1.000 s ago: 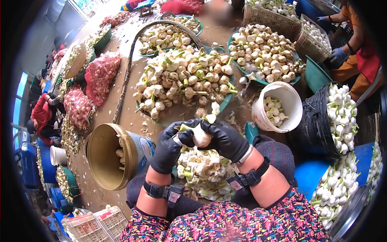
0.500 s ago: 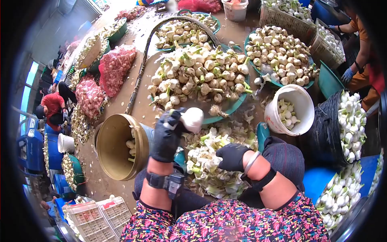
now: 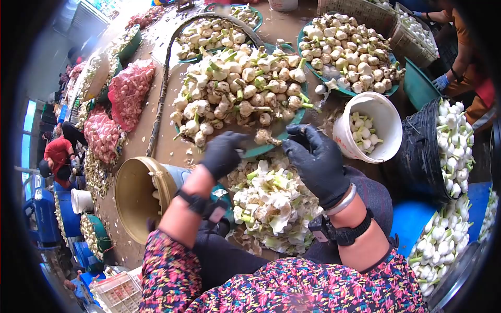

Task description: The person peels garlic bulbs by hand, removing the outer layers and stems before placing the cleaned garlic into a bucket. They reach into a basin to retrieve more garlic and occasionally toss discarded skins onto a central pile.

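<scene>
My left hand point(image 3: 224, 154), in a black glove, is over the near side of the green basin point(image 3: 259, 151). Its fingers are curled, a small pale glint shows beneath them, and what they hold is hidden. To its right, my right hand point(image 3: 319, 164), also black-gloved, is raised with thumb and fingers apart and nothing visible between them. Unpeeled garlic bulbs point(image 3: 245, 94) with cut stems are heaped in the basin. One garlic bulb with roots point(image 3: 265, 137) lies at the near edge, between the hands. Below them is a pile of garlic skins point(image 3: 274, 208).
A tan bucket point(image 3: 136, 198) lies tipped at the left, with pale bulbs inside. White bucket point(image 3: 342, 128) and black tub point(image 3: 412, 148) of peeled garlic stand right. Another basin point(image 3: 346, 89) of garlic lies behind. Red mesh sacks point(image 3: 131, 94) sit left. Co-workers are at both sides.
The white peeled bulb that was in my left hand is out of sight. My right hand has risen from the skin pile toward the basin. The view has shifted slightly.
</scene>
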Available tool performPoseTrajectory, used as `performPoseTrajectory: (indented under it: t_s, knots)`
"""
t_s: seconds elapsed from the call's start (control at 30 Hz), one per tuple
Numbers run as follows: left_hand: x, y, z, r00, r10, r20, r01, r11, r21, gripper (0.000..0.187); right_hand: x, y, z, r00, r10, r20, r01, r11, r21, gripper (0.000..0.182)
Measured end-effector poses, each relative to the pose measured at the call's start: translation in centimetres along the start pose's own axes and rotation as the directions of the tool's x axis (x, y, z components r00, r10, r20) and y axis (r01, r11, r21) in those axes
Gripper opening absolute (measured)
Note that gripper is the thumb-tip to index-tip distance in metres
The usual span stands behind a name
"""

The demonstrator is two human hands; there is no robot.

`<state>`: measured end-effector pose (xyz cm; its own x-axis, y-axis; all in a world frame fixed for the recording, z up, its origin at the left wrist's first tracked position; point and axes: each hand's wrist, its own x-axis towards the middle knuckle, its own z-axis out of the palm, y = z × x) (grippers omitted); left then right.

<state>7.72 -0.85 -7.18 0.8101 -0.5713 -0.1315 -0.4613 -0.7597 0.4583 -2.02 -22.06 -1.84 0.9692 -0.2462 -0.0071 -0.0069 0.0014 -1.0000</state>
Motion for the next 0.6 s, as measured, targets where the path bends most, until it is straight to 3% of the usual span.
performPoseTrajectory:
  t_s: [0.03,0.1,0.17,0.2,0.23,0.3,0.33,0.37,0.4,0.43,0.5,0.57,0.6]
  knots:
    - [2.2,-0.9,3.4,0.996,0.034,0.082,-0.047,0.986,0.161,0.033,0.1,0.0,-0.3,1.0,-0.001,-0.005,0.001,1.0,-0.006,0.023]
    - [5.4,-0.2,7.1,0.971,0.001,0.238,-0.066,0.961,0.267,0.046,0.3,-0.6,-1.1,0.999,0.035,0.008,-0.035,0.999,0.001,0.019]
    - [7.2,-1.0,11.3,0.987,0.037,0.158,-0.089,0.939,0.332,0.052,0.5,-1.0,-1.3,0.998,0.065,-0.009,-0.064,0.995,0.073,0.019]
    - [7.3,-0.3,11.6,0.984,-0.062,0.164,0.012,0.956,0.293,0.047,0.6,-1.5,-1.5,0.995,0.103,0.006,-0.103,0.991,0.088,0.019]
    - [7.9,-1.5,12.3,0.984,-0.06,0.167,0.009,0.957,0.29,0.047,0.7,-1.6,-1.5,0.989,0.145,0.025,-0.147,0.984,0.103,0.02]
    - [8.1,-4.4,13.1,0.93,-0.189,0.316,0.177,0.982,0.065,0.04,1.1,-0.9,-1.5,0.988,0.151,-0.023,-0.147,0.981,0.124,0.017]
    - [7.4,-5.0,12.9,0.964,-0.169,0.205,0.165,0.986,0.038,0.028,1.1,-0.9,-1.5,0.988,0.149,-0.033,-0.142,0.978,0.156,0.017]
    - [6.8,-5.2,11.8,0.963,-0.171,0.208,0.166,0.985,0.041,0.028,1.1,-1.0,-1.5,0.988,0.145,-0.044,-0.135,0.973,0.188,0.017]
    - [6.1,-5.6,10.6,0.967,-0.236,0.093,0.253,0.922,-0.293,0.025,1.1,-1.0,-1.5,0.988,0.147,-0.042,-0.136,0.972,0.194,0.017]
    - [5.2,-6.0,9.4,0.942,-0.335,0.0,0.268,0.753,-0.601,0.023,1.1,-1.0,-1.5,0.988,0.155,-0.018,-0.149,0.972,0.182,0.018]
    - [3.8,-5.7,6.1,0.903,-0.417,0.104,0.206,0.207,-0.956,0.022,0.8,-0.9,-1.2,0.987,0.158,0.013,-0.158,0.972,0.175,0.02]
    - [2.0,-3.5,2.5,0.915,-0.385,0.117,0.22,0.236,-0.947,0.024,0.7,0.1,-0.6,0.987,0.156,0.047,-0.16,0.981,0.107,0.024]
    - [1.1,-2.4,0.9,0.98,-0.118,-0.158,-0.034,0.687,-0.726,0.024,0.6,1.0,-0.2,0.979,0.163,0.119,-0.175,0.98,0.094,0.043]
